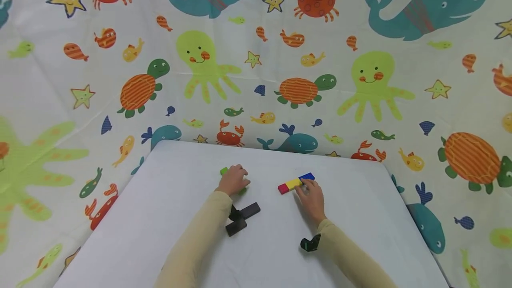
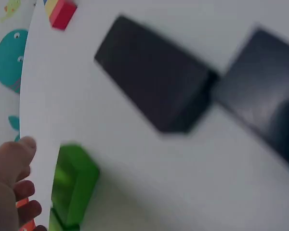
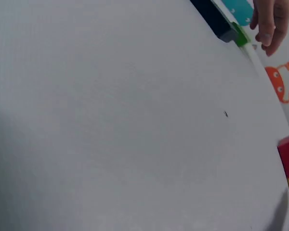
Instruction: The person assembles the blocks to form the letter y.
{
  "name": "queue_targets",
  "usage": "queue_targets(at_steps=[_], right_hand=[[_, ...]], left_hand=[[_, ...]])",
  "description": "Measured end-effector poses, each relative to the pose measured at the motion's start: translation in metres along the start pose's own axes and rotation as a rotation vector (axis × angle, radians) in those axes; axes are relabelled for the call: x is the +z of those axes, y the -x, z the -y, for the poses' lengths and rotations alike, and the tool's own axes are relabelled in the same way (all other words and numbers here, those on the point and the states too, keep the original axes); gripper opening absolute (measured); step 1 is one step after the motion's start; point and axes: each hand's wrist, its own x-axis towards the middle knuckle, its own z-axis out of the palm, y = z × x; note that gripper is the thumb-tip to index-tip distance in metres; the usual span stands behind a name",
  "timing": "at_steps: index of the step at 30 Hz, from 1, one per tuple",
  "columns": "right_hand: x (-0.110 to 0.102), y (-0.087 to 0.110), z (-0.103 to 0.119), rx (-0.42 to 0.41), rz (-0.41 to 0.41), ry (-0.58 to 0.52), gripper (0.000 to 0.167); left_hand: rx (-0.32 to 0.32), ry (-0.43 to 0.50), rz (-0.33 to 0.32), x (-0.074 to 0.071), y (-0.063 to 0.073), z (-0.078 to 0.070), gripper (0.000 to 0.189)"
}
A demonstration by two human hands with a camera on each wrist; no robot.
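Observation:
My left hand (image 1: 234,180) hovers over a green row of blocks (image 1: 224,171), covering its middle. In the left wrist view its fingers are loosely bent, apart from the green block (image 2: 76,185). My right hand (image 1: 311,200) is at the near side of a diagonal row: a red block (image 1: 283,188), a yellow block (image 1: 294,184) and a blue block (image 1: 308,176). Its thumb is by the yellow block and a finger by the blue one, with a gap between them. Whether they touch the blocks is unclear. The right wrist view shows the red block (image 3: 288,156) at its edge.
Two black blocks, one farther (image 1: 250,210) and one nearer (image 1: 236,227), lie close together beside my left wrist. Black wrist cameras sit at both cuffs. A white table (image 1: 272,252) holds everything. Behind it hangs a cloth (image 1: 240,79) printed with sea animals.

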Motion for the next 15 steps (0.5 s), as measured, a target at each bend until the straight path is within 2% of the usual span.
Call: queue_targets(at_steps=[4, 6, 10, 15], right_hand=[[0.012, 0.006, 0.004, -0.028, -0.015, -0.021, 0.043], [0.016, 0.006, 0.005, -0.041, -0.028, -0.022, 0.042], [0.023, 0.006, 0.007, -0.043, -0.022, -0.011, 0.04], [0.03, 0.007, 0.01, -0.022, -0.012, -0.006, 0.04]], left_hand=[[-0.057, -0.002, 0.074, -0.011, 0.009, 0.022, 0.037], [-0.071, 0.003, 0.103, -0.013, 0.012, 0.028, 0.038], [-0.079, 0.043, 0.149, -0.015, 0.015, 0.033, 0.039], [-0.078, 0.051, 0.143, -0.013, 0.018, 0.033, 0.042]])
